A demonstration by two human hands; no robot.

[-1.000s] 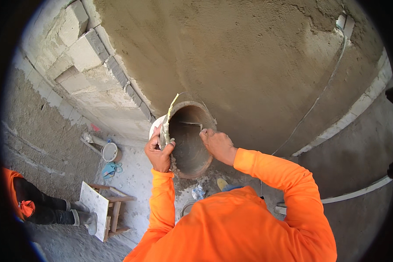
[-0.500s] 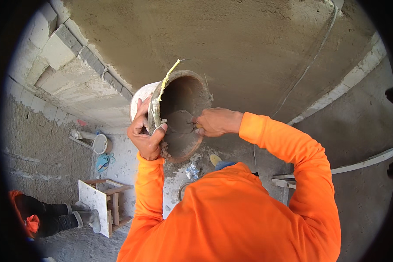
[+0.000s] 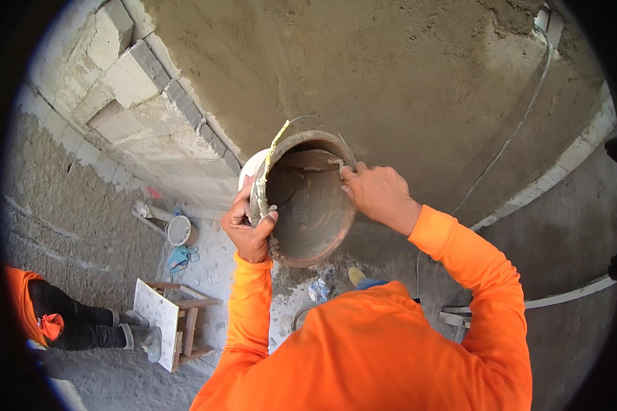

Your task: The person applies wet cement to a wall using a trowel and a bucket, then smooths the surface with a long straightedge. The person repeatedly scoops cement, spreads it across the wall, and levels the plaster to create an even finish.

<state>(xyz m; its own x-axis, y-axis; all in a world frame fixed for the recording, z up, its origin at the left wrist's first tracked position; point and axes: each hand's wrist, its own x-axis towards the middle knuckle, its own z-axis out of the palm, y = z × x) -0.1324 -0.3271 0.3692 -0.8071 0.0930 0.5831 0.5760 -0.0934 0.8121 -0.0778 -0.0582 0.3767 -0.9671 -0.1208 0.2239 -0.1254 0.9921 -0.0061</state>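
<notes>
A mortar-smeared bucket [image 3: 315, 229] is tipped so that its mouth faces up toward me, beside the plastered wall. My left hand [image 3: 249, 226] is closed on its left rim, with the thumb over the lip. My right hand [image 3: 382, 195], closed at the right rim, grips a trowel. The trowel's blade [image 3: 307, 160] reaches into the upper part of the bucket's mouth, and its handle is hidden in my fist. Wet grey mortar coats the bucket's inside. A wire bail with a yellow wrapped part [image 3: 275, 142] stands up from the rim.
Fresh brown-grey plaster covers the wall [image 3: 404, 82] ahead, with a cable [image 3: 521, 130] along it. Pale blocks [image 3: 137, 72] show at left. Below are a small white bucket [image 3: 179, 231], a wooden stool [image 3: 159, 322] and another person's boots [image 3: 144, 337].
The trowel blade has moved from the bucket's lower middle up to the top of its mouth. My right hand has shifted to the right rim. The bucket appears lower and farther right.
</notes>
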